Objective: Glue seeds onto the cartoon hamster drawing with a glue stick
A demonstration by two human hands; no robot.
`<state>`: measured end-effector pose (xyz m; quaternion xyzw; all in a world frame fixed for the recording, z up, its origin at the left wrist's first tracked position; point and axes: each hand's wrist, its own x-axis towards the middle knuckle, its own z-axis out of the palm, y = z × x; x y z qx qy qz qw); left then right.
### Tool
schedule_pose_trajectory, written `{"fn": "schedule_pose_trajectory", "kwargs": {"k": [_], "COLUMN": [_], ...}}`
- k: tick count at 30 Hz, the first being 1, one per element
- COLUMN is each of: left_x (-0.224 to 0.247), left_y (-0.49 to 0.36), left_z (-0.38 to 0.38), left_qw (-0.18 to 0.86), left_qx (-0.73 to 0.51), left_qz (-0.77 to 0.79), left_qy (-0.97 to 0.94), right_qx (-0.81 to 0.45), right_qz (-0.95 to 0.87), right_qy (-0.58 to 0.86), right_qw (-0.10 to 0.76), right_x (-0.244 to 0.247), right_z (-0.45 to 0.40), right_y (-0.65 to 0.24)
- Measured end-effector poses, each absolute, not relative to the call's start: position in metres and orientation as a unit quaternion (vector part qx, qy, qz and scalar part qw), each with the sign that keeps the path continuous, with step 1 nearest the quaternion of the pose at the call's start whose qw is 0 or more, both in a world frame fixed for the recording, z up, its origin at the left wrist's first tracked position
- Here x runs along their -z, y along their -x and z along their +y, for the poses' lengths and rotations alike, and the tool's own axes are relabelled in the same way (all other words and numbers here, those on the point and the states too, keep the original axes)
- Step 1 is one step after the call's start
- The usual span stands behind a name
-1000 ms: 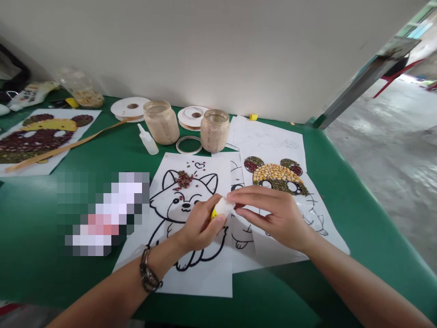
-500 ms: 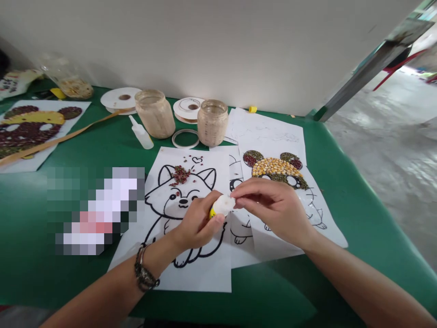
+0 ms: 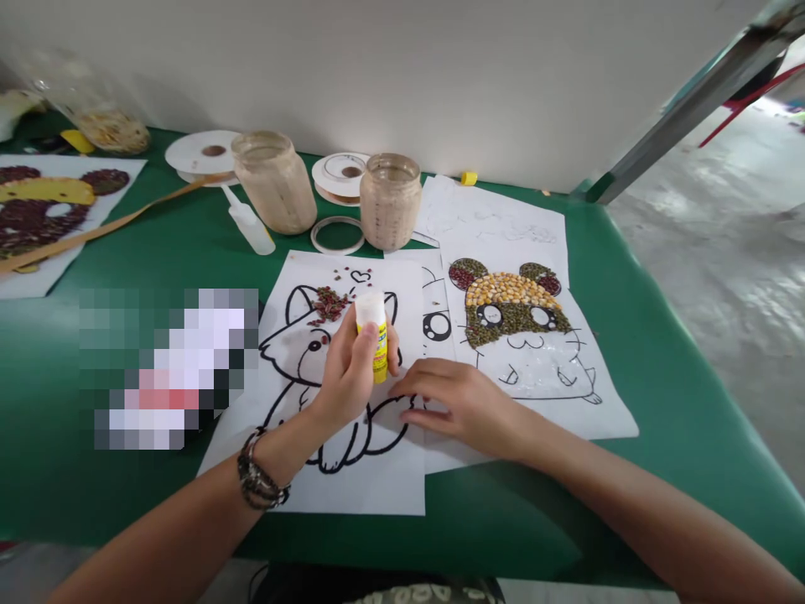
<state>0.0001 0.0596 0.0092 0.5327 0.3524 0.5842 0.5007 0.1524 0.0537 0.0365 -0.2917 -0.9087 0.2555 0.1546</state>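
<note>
My left hand (image 3: 352,369) is wrapped round a glue stick (image 3: 379,348) with a yellow printed label and a white upper end. It is held nearly upright over a sheet with a fox-like line drawing (image 3: 396,495). A small heap of red and green beans (image 3: 328,304) lies on the drawing's head. My right hand (image 3: 462,403) rests low over the sheets' overlapping edges, fingers loosely bent and apart, with nothing seen in them. To its right lies a hamster picture (image 3: 534,369), its ears and upper head covered with beans and corn kernels.
Two jars (image 3: 277,189) stand at the back beside ribbon spools (image 3: 201,153), a tape ring (image 3: 338,236) and a white nozzle bottle (image 3: 250,225). A yellow cap (image 3: 469,179) lies by the wall. A blurred-out object (image 3: 182,369) and another bean picture (image 3: 50,218) are left.
The glue stick has turned from tilted to upright and moved left with my left hand. My right hand has come away from its white end and dropped toward the paper, fingers loosening.
</note>
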Motion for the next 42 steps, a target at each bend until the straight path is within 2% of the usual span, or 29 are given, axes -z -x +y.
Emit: {"fn": "schedule_pose_trajectory", "kwargs": {"k": [10,19,23,26,29,32,37,42], "left_x": [-0.007,-0.007,-0.006,-0.006,-0.005,-0.003,-0.003,-0.011], "left_y": [-0.002,0.000,-0.001,0.000,0.000,0.002,0.000,-0.003], "left_z": [0.058,0.063,0.062,0.061,0.063,0.066,0.064,0.054], "left_qw": [0.501,0.505,0.505,0.505,0.505,0.491,0.453,0.409], "left_qx": [-0.592,-0.610,-0.614,-0.616,-0.619,-0.613,-0.538,-0.397], "left_qz": [0.346,0.330,0.336,0.328,0.326,0.323,0.376,0.412], "left_qy": [-0.528,-0.514,-0.505,-0.508,-0.505,-0.528,-0.604,-0.711], "right_qx": [-0.079,-0.053,-0.072,-0.160,-0.289,-0.360,-0.353,-0.340], "right_qz": [-0.952,-0.946,-0.951,-0.946,-0.899,-0.835,-0.770,-0.731], "right_qy": [0.220,0.219,0.207,0.177,0.195,0.255,0.316,0.383], "right_qw": [0.199,0.234,0.217,0.219,0.267,0.330,0.428,0.451], "right_x": [0.000,0.009,0.005,-0.006,-0.022,-0.040,-0.066,-0.072], "right_z": [0.027,0.026,0.028,0.034,0.043,0.052,0.059,0.060], "right_y": [-0.115,-0.106,-0.109,-0.116,-0.127,-0.138,-0.156,-0.164]}}
